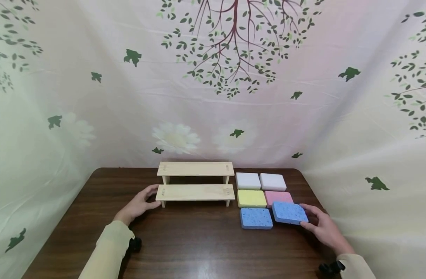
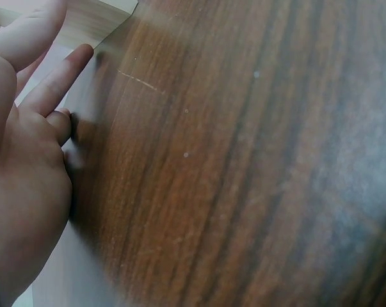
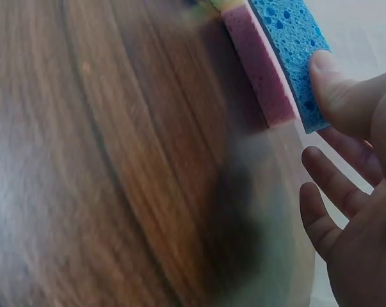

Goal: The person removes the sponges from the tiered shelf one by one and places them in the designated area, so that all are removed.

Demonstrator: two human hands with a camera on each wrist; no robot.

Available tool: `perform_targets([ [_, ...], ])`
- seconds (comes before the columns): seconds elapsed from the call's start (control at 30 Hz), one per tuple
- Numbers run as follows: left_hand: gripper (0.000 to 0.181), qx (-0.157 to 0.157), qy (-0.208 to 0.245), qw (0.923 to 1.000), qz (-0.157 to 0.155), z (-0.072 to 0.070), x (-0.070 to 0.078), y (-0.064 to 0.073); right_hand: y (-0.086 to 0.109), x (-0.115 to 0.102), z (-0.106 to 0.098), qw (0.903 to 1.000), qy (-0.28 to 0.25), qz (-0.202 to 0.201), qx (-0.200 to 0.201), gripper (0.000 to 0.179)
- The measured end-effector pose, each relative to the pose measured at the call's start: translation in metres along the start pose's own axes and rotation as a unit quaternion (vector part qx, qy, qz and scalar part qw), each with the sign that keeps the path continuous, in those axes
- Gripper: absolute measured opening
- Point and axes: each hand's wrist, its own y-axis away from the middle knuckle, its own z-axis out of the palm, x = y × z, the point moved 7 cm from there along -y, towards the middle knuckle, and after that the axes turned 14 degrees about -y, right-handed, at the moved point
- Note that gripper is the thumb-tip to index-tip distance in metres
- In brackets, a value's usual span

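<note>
A pale two-step wooden shelf (image 1: 195, 192) stands at the back of the table. My left hand (image 1: 139, 203) holds the left end of its lower step, thumb at the front and fingers behind; the left wrist view shows only a corner of the shelf (image 2: 96, 19). On the right, my right hand (image 1: 322, 226) pinches a blue sponge (image 1: 289, 212) by its right end. That sponge is slightly tilted and overlaps the front of a pink sponge (image 1: 279, 197); the right wrist view shows a gap between the blue sponge (image 3: 292, 48) and the pink one.
Right of the shelf lie two white sponges (image 1: 248, 181), a yellow sponge (image 1: 252, 198) and another blue sponge (image 1: 256, 218). They sit in rows on the dark wooden table (image 1: 206, 240). A printed cloth (image 1: 199, 97) hangs behind and at both sides.
</note>
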Motion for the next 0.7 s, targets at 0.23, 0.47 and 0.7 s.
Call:
perform_targets([
  [0.23,0.081,-0.001,-0.006,1.0,0.002,0.001,0.001,0.0,0.006,0.008,0.004,0.9985,0.053,-0.001,-0.014,0.064],
  [0.47,0.079,0.001,0.001,1.0,0.005,0.002,0.002,0.0,0.005,0.011,0.009,0.9978,0.056,0.009,-0.034,0.068],
  [0.7,0.079,0.0,0.005,0.9999,0.013,0.0,0.007,0.002,0.005,0.013,0.011,0.9973,0.055,0.017,-0.045,0.069],
])
